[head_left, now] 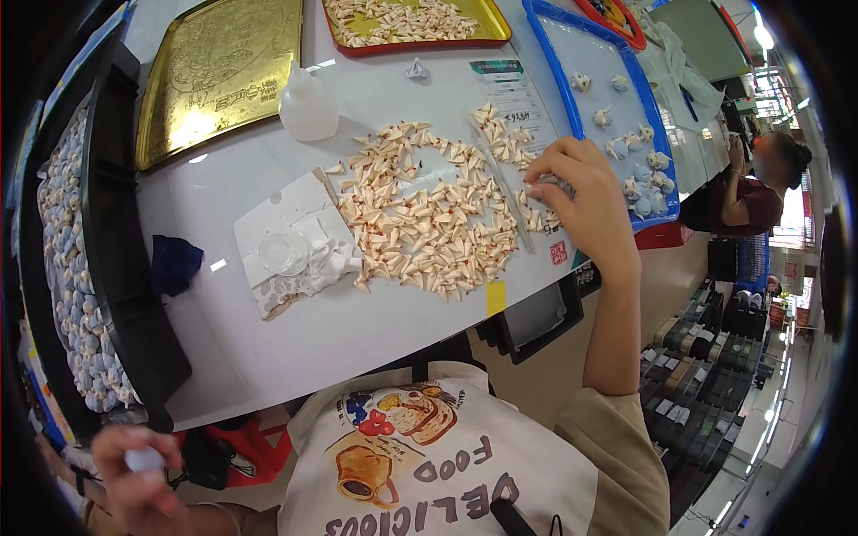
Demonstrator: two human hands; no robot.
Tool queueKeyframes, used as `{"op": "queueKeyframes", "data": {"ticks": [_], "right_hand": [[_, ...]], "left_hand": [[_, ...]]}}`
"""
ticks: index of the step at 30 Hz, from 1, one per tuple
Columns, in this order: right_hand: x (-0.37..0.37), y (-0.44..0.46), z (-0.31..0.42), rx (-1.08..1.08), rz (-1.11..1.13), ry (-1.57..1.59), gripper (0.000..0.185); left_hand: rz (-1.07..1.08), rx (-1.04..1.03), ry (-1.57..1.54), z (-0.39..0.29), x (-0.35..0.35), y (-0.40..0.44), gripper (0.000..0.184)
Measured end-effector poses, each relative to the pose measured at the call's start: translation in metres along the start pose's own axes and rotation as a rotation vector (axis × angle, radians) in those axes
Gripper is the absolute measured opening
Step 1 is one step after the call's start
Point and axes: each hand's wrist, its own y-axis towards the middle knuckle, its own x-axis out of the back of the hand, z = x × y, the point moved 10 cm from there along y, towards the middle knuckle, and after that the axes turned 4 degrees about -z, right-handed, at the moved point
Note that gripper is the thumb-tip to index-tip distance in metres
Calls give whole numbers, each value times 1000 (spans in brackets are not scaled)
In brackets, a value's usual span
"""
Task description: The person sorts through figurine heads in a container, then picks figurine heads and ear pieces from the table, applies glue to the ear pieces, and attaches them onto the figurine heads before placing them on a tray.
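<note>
My left hand (134,482), low at the left off the table's edge, is closed round a small pale blue-white rounded piece (145,459); it is a little blurred. My right hand (581,192) is over the right side of the table with its fingers curled together. A greyish bit shows beneath those fingers, too covered to name. Beside and under it lie small cream pointed pieces (429,232) with reddish tips, spread in a loose ring. A thin clear strip (505,183) lies among them. The blue tray (581,107) right of that hand bears several small white and pale blue figures (648,183).
A white squeeze bottle (308,105) stands near a gold tray (223,67). A red-rimmed tray (420,45) holds more cream pieces. Left of the pile, a small clear dish (284,254) rests on white card. A black crate (125,241) stands at left. Another person (760,188) is at right.
</note>
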Motion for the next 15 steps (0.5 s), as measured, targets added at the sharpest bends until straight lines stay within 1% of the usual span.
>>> {"op": "queueKeyframes", "data": {"ticks": [2, 4, 6, 7, 8, 9, 10, 11, 12, 13, 15], "right_hand": [[-4, 1, -4, -40, 33, -13, 9], [-6, 2, -3, -23, 37, -5, 10], [-7, 5, 0, -6, 35, 7, 12], [2, 5, 7, 49, -56, 3, 11], [10, 4, 14, 106, -145, 1, 10], [11, 3, 18, 114, -138, 10, 10], [14, 1, 7, -20, -154, 131, 9], [14, -3, -3, -156, -164, 254, 8], [14, -5, 1, -145, -151, 273, 8], [17, -8, 3, -145, -176, 266, 8], [18, -11, 10, -128, -184, 282, 9]], "left_hand": [[103, -148, -60, -13, -31, -6, 24], [41, -85, -336, -2, -57, -10, 35], [61, 73, -346, 13, -81, -8, 39], [56, 76, -343, 15, -90, -5, 39], [67, 178, -484, 24, -102, -1, 32], [74, 282, -624, 35, -115, 1, 26], [62, 294, -615, 44, -121, 3, 26], [75, 295, -675, 52, -129, 4, 26], [84, 294, -732, 57, -134, 5, 26], [65, 306, -716, 60, -137, 7, 26], [28, 483, -1020, 71, -152, 6, 29]]}}
